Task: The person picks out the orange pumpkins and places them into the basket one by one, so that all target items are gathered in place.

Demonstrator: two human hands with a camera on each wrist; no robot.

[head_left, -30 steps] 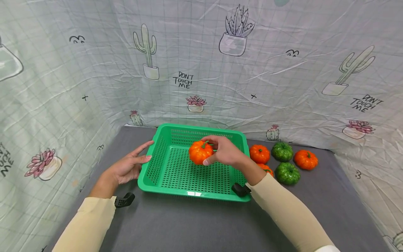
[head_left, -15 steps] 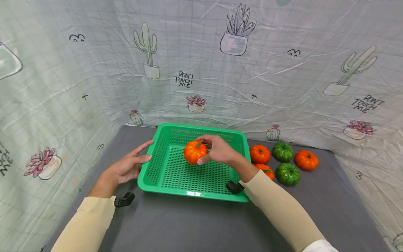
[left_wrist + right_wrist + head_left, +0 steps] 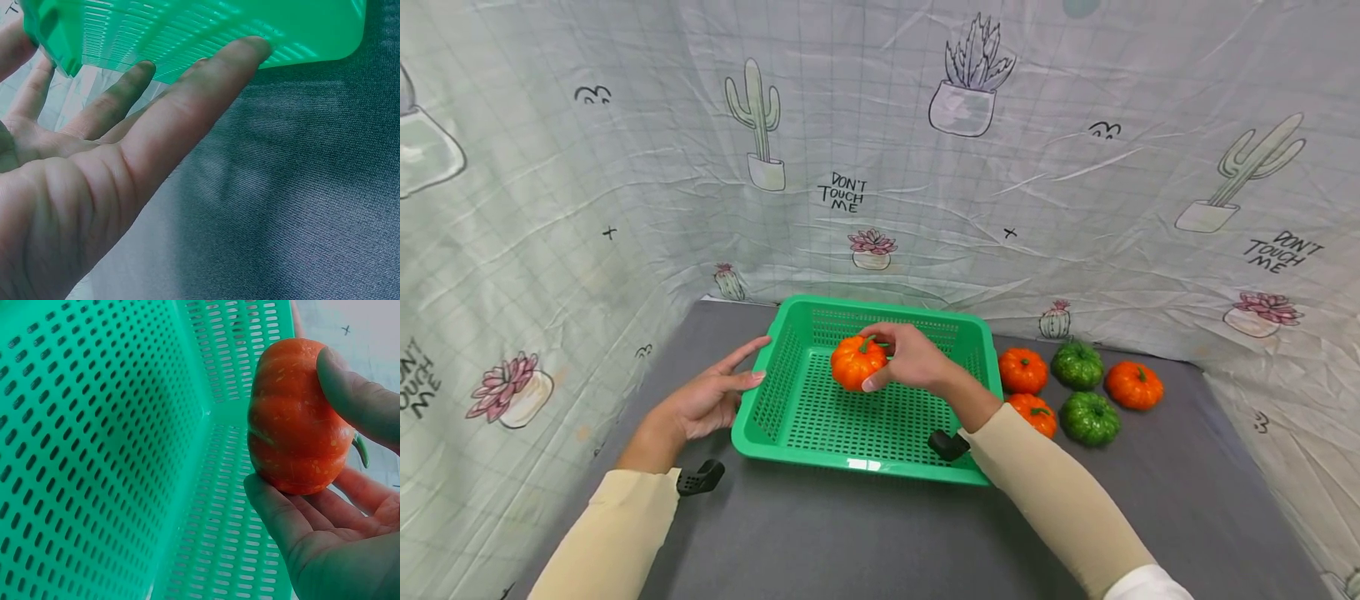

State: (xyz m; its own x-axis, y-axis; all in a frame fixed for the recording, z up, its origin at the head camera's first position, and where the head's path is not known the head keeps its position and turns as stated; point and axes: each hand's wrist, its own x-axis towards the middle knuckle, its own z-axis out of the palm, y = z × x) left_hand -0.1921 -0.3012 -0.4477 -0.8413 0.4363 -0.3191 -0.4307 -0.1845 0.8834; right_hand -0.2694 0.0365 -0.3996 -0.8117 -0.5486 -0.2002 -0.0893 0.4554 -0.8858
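My right hand (image 3: 912,357) pinches a small orange pumpkin (image 3: 854,365) with a green stem, thumb on one side and fingers on the other. In the right wrist view the pumpkin (image 3: 300,419) hangs above the perforated floor of a green plastic basket (image 3: 94,456), apart from it. On the basket's (image 3: 865,467) left side, my left hand (image 3: 711,396) touches the rim and outer wall with its fingers extended. The left wrist view shows those straight fingers (image 3: 194,103) against the slotted green wall (image 3: 300,31).
Right of the basket, on the grey cloth (image 3: 850,542), lie orange pumpkins (image 3: 1023,371) and two green pumpkins (image 3: 1078,365). One orange pumpkin (image 3: 1034,414) is partly covered by the right forearm. A printed curtain (image 3: 880,150) stands behind and along both sides.
My right hand has carried the orange pumpkin a little to the left over the basket. The left hand stays at the basket's left side. The view has shifted slightly.
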